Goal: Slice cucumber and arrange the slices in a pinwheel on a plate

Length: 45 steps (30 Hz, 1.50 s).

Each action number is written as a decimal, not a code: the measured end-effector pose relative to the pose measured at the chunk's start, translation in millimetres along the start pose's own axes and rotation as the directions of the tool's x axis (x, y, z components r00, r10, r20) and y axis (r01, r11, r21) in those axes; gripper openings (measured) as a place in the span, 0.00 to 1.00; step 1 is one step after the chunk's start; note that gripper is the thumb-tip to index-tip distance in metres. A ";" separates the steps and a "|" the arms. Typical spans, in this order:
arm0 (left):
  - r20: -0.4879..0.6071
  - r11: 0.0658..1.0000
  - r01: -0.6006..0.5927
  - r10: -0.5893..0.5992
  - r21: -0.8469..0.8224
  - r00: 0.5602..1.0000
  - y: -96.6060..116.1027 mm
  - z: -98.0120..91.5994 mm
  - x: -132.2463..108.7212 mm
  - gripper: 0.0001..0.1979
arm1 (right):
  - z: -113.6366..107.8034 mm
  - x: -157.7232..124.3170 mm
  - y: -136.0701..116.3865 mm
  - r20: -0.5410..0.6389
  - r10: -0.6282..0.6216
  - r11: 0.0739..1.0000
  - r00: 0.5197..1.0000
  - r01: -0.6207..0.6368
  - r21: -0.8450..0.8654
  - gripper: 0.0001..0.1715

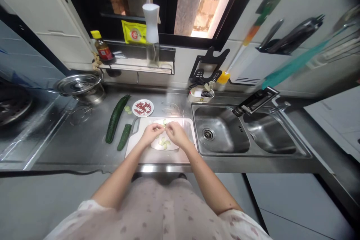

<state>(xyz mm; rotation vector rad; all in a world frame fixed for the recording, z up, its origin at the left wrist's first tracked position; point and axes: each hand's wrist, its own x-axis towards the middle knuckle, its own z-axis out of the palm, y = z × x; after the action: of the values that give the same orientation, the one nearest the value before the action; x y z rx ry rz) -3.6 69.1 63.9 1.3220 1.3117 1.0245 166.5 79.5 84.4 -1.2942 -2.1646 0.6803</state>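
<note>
My left hand [152, 133] and my right hand [175, 134] meet over a white plate [172, 147], with fingertips pinched close together. A small pale green cucumber slice [164, 122] shows at the fingertips; the fingers partly cover it. Nearer me on the plate, several thin cucumber slices [164, 143] fan out like petals. Under the plate lies a light cutting board [135, 152]. To its left are a cut length of cucumber [124, 137] and a long whole cucumber [116, 119]. A small white dish [152, 109] holds red bits, beside a few loose slices [128, 109].
A double steel sink [222, 150] with a black faucet [253, 102] is on the right. A lidded pot [84, 88] stands at the back left. A wall shelf [135, 65] carries a sauce bottle [102, 47] and a spray bottle [152, 30]. A knife holder [253, 63] hangs right.
</note>
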 end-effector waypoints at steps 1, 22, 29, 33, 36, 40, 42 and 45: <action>0.002 1.000 -0.001 0.001 0.013 1.000 -2.2 1.2 -1.2 0.13 | 1.0 -1.4 1.5 0.011 0.005 1.000 1.000 -0.005 -0.007 0.06; -0.008 0.777 0.013 -0.010 0.630 1.000 -42.7 9.5 -30.4 0.06 | 46.2 -46.9 25.8 0.163 0.192 0.953 0.968 -0.144 -0.265 0.08; 0.022 0.710 0.050 -0.091 0.703 0.996 -35.1 18.3 -33.8 0.07 | 52.5 -47.9 24.3 0.215 0.217 0.934 0.952 -0.139 -0.329 0.12; 0.029 0.669 0.055 -0.114 0.741 0.993 -32.9 23.2 -32.6 0.08 | 55.0 -46.8 24.2 0.226 0.221 0.930 0.949 -0.135 -0.342 0.13; 0.037 0.644 0.059 -0.135 0.763 0.990 -32.6 26.0 -32.6 0.07 | 56.4 -46.8 24.2 0.221 0.228 0.927 0.948 -0.142 -0.347 0.13; 0.031 0.616 0.072 -0.155 0.784 0.987 -33.2 29.6 -34.1 0.09 | 57.5 -48.0 23.8 0.209 0.228 0.924 0.951 -0.143 -0.355 0.13; 0.029 0.603 0.075 -0.162 0.794 0.986 -33.7 31.5 -34.9 0.09 | 57.8 -48.0 23.5 0.203 0.226 0.921 0.953 -0.141 -0.364 0.13; 0.036 0.587 0.069 -0.166 0.806 0.986 -34.3 33.8 -35.3 0.09 | 58.2 -46.9 23.4 0.201 0.226 0.910 0.953 -0.133 -0.393 0.13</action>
<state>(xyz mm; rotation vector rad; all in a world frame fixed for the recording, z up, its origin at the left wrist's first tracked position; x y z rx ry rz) 21.3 29.6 26.7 1.8805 1.8519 0.1934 162.0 38.3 17.9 -1.7052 -2.4825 0.5303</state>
